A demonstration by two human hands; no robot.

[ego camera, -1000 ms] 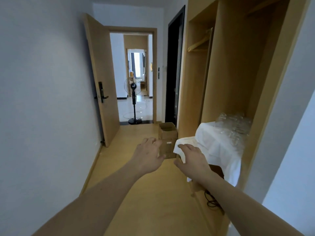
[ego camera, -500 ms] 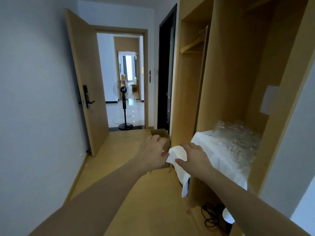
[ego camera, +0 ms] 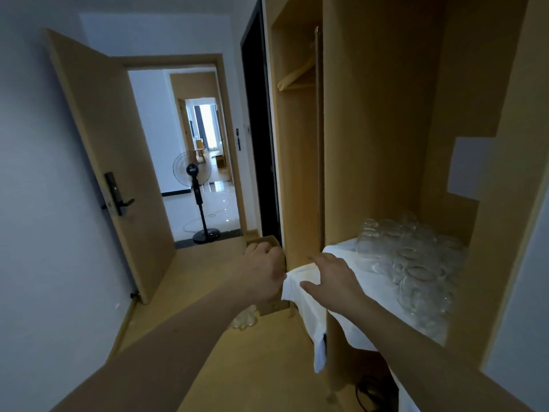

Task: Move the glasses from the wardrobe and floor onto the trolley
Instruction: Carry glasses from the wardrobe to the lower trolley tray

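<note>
- the left hand (ego camera: 263, 267) had its fingers curled and seemed to pinch the corner of the white cloth (ego camera: 300, 288); the right hand (ego camera: 332, 278) lay over the same corner with fingers fairly straight and spread, gripping nothing that could be seen.
- the cloth covered a surface pushed into the wardrobe (ego camera: 380, 120), probably the trolley, though its frame was hidden under the drape.
- a crowd of clear glasses (ego camera: 413, 260) already stood on that cloth, packed close toward the back right of the wardrobe bay.
- a few more glasses on the floor (ego camera: 245, 318) sat beside a cardboard box (ego camera: 267, 242), partly hidden behind the left forearm.
- the step in hand looked like handling the cloth corner, perhaps to draw the covered surface out or straighten it.
- to do it well, any pull should have been slow and level, since the glasses stood touching one another and a jerk on the cloth could topple them.
- the right hand was better pressed flat on the cloth to steady it while the left drew the corner.
- care was also needed near the feet, where the floor glasses lay close to the walking path.
</note>
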